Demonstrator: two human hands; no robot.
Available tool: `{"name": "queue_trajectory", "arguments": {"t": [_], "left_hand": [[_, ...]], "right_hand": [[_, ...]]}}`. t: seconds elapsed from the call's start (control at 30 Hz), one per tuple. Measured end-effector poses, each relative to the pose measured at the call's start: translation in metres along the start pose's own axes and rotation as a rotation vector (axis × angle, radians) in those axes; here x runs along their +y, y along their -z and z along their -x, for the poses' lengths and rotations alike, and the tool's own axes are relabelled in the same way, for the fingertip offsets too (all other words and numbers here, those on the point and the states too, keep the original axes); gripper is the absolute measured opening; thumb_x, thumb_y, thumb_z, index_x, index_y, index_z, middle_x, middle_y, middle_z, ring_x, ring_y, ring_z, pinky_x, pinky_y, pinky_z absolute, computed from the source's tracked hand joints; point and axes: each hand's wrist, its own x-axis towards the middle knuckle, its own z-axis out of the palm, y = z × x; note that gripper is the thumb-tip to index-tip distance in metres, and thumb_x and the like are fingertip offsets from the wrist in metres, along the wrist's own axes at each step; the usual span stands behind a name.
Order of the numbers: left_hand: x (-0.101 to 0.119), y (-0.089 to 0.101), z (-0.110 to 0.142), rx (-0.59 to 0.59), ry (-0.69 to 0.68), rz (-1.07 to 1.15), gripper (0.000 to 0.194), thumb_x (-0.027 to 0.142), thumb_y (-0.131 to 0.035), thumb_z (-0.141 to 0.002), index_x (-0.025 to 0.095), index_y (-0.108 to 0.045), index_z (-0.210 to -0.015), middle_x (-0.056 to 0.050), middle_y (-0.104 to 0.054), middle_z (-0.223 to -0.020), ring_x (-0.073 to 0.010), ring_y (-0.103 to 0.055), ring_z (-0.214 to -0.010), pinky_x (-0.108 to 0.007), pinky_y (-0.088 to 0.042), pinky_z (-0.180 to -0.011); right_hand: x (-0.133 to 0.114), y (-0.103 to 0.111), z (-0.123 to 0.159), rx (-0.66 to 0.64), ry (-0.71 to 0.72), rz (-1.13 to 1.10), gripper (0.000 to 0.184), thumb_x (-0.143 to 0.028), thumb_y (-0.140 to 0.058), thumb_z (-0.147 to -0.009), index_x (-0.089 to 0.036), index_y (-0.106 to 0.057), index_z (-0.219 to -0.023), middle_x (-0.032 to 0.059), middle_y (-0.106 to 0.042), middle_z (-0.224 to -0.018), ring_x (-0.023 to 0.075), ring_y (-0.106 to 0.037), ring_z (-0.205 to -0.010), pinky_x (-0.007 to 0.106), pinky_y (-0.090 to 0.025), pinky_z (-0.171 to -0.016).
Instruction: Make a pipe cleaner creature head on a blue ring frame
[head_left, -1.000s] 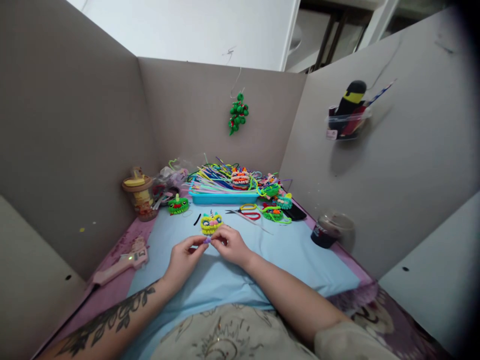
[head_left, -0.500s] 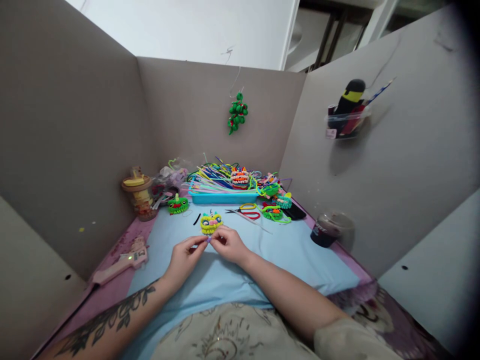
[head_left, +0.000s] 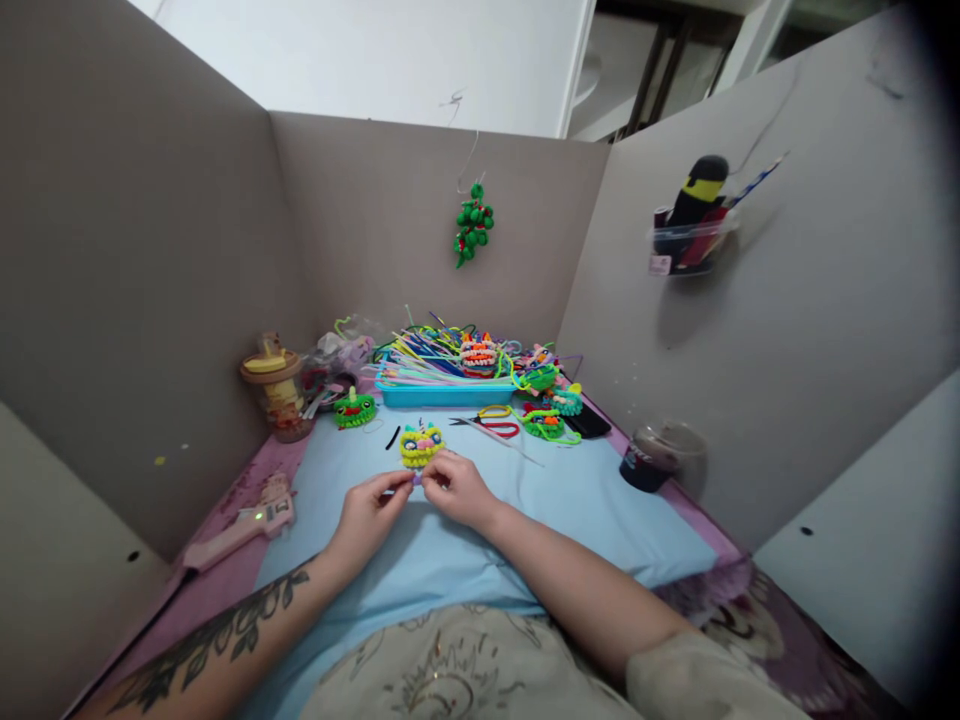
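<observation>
Between the fingertips of my left hand [head_left: 373, 508] and my right hand [head_left: 459, 490] is a small purple piece [head_left: 418, 479], perhaps a bit of pipe cleaner; most of it is hidden. Both hands pinch it from opposite sides, low over the blue cloth [head_left: 570, 530]. Just beyond my fingers sits a fuzzy yellow animal head [head_left: 421, 446] with blue-ringed eyes and a pink nose. A short black strip [head_left: 393, 438] lies to its left. Scissors [head_left: 491, 422] with red and yellow handles rest behind my right hand.
A blue tray [head_left: 450, 397] heaped with pipe cleaners stands at the back. Around it are a green fuzzy head [head_left: 354, 408], more fuzzy pieces [head_left: 544, 424] and a phone [head_left: 587, 422]. A pink glue gun [head_left: 244, 528] lies left; a dark cup [head_left: 646, 460] stands right. Grey panels [head_left: 442, 220] enclose the table.
My hands stay nearly in place, fingertips shifting slightly on the purple piece. The whole view drifts a little as the camera moves. The objects on the table stay put.
</observation>
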Motion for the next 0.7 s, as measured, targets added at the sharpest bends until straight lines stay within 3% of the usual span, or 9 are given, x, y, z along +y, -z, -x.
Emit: {"name": "queue_trajectory", "arguments": {"t": [0.17,0.43,0.7], "left_hand": [[0.005,0.003,-0.003,-0.005,-0.007,-0.041,0.023,0.031,-0.055,-0.076,0.018,-0.070,-0.088,-0.005,-0.072,-0.089,-0.0188,-0.066,-0.078,-0.028,-0.054,-0.069],[0.004,0.005,-0.008,-0.038,0.105,0.029,0.027,0.036,-0.055,-0.074,0.016,-0.068,-0.087,-0.006,-0.072,-0.084,-0.0187,-0.066,-0.072,-0.029,-0.053,-0.067],[0.003,0.007,-0.010,-0.024,0.163,0.090,0.027,0.037,-0.058,-0.072,0.015,-0.068,-0.085,-0.005,-0.071,-0.077,-0.0181,-0.065,-0.068,-0.028,-0.052,-0.065]], "right_hand": [[0.005,0.004,0.000,-0.013,0.061,0.092,0.012,-0.011,-0.048,-0.074,-0.018,-0.056,-0.068,0.0008,-0.054,-0.065,0.0133,-0.051,-0.065,0.025,-0.042,-0.064],[0.008,0.012,-0.001,-0.026,0.148,0.220,0.011,-0.013,-0.048,-0.077,-0.018,-0.057,-0.075,0.0035,-0.058,-0.073,0.0154,-0.054,-0.072,0.027,-0.044,-0.069],[0.010,0.015,-0.001,-0.034,0.148,0.260,0.012,-0.014,-0.047,-0.079,-0.019,-0.058,-0.078,0.0045,-0.059,-0.076,0.0162,-0.054,-0.075,0.028,-0.044,-0.072]]}}
